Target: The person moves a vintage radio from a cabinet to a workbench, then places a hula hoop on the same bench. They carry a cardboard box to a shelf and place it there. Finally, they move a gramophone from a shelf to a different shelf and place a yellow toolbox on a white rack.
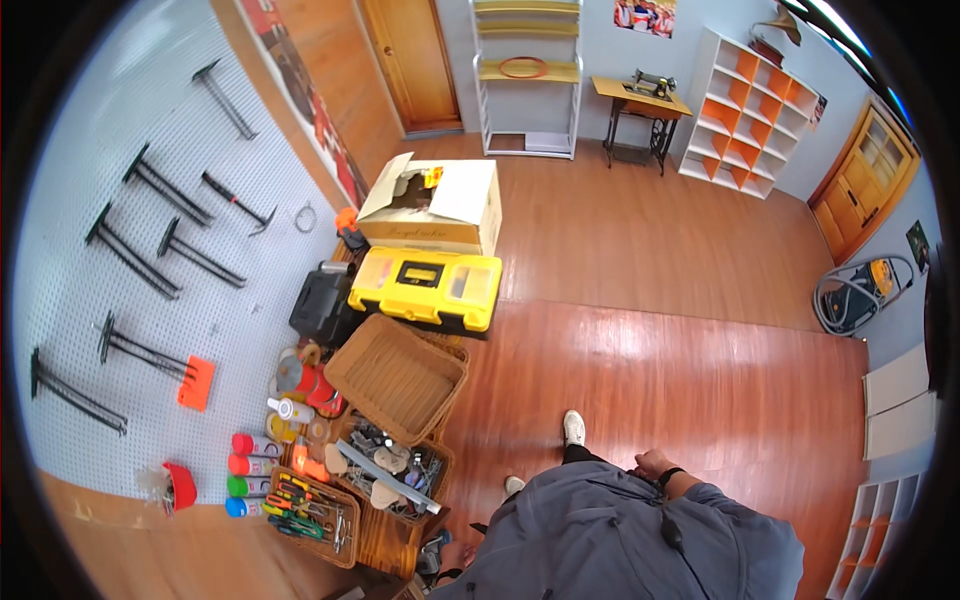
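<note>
I stand on a wooden floor and look down over my grey shirt (620,540). My right hand (648,464), with a black band on its wrist, hangs at my side; its fingers are curled and nothing shows in it. My left hand (458,553) is low by my hip, close to the corner of a wicker tray of metal parts (440,465) and a dark object (432,556). My body partly hides that hand, so its grip is unclear. A white shoe (573,427) points forward.
On the left is a white pegboard (120,230) with black hooks and an orange scraper (196,383). Below it are an empty wicker basket (395,375), a tool tray (310,512), spray cans (250,470), a yellow toolbox (428,287), a black case (320,300) and an open cardboard box (432,208).
</note>
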`<state>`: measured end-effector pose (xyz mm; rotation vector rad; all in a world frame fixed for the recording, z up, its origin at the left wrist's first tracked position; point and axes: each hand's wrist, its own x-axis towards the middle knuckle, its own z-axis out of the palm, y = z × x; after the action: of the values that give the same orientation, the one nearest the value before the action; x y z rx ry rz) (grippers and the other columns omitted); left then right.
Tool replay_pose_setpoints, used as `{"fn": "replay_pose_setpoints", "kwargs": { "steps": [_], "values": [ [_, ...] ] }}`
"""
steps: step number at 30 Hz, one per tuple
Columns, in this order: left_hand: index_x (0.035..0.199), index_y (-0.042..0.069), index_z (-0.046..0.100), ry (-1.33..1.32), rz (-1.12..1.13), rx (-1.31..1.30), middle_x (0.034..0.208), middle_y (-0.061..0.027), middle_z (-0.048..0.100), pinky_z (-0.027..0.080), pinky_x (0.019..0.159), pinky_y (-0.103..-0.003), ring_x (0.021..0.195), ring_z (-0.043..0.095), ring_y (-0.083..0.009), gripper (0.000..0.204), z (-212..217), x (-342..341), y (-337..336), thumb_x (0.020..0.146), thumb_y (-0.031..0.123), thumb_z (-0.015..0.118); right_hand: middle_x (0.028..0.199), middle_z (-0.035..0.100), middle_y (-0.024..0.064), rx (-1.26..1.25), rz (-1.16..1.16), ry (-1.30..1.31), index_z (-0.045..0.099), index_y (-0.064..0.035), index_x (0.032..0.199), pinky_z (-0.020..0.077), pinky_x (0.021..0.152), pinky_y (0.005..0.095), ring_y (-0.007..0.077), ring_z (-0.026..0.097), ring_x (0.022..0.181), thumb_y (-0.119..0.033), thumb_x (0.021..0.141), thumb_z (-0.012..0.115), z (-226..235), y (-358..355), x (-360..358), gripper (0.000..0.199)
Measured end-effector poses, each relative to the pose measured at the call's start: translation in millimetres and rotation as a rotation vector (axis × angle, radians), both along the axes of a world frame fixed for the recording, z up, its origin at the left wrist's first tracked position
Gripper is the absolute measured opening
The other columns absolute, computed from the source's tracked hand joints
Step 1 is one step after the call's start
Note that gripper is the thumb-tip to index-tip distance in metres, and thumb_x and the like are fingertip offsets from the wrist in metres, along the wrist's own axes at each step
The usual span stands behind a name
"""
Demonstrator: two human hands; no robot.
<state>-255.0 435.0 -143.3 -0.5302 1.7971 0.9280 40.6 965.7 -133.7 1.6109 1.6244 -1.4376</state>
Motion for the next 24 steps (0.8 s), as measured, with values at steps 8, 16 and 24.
{"fn": "replay_pose_setpoints", "kwargs": {
  "steps": [8, 16, 24],
  "values": [
    [0.091, -0.002, 0.07, 0.132, -0.229, 0.014, 0.087, -0.015, 0.072, 0.054, 0.071, -0.042, 0.081, 0.07, -0.0271, 0.024, -1, -29, 136, 0.088, 0.021, 0.064, 0.08, 0.074, 0.0147, 0.052, -0.093, 0.146, 0.073, 0.0056, 0.09, 0.0564, 0.057, 0.0365, 0.0232, 0.069, 0.062, -0.033, 0.098, 0.05, -58, 120, -47, 0.045],
    [0.087, -0.002, 0.07, 0.358, -0.487, 0.098, 0.084, -0.017, 0.072, 0.054, 0.07, -0.043, 0.08, 0.07, -0.0295, 0.022, 7, -61, 290, 0.086, 0.019, 0.064, 0.094, 0.075, 0.0143, -0.045, -0.249, 0.152, 0.065, 0.0037, 0.113, 0.0602, 0.062, 0.0349, 0.0231, 0.073, 0.076, -0.031, 0.101, 0.054, -55, 228, -10, 0.038],
    [0.089, -0.002, 0.069, 0.373, -0.567, 0.026, 0.083, -0.018, 0.071, 0.053, 0.069, -0.044, 0.079, 0.07, -0.0307, 0.021, -12, -80, 390, 0.086, 0.018, 0.063, 0.079, 0.071, 0.0188, -0.032, -0.59, 0.106, 0.064, 0.008, 0.097, 0.0549, 0.051, 0.0401, 0.0287, 0.066, 0.059, -0.02, 0.097, 0.05, -73, 277, 89, 0.032]
  ]
}}
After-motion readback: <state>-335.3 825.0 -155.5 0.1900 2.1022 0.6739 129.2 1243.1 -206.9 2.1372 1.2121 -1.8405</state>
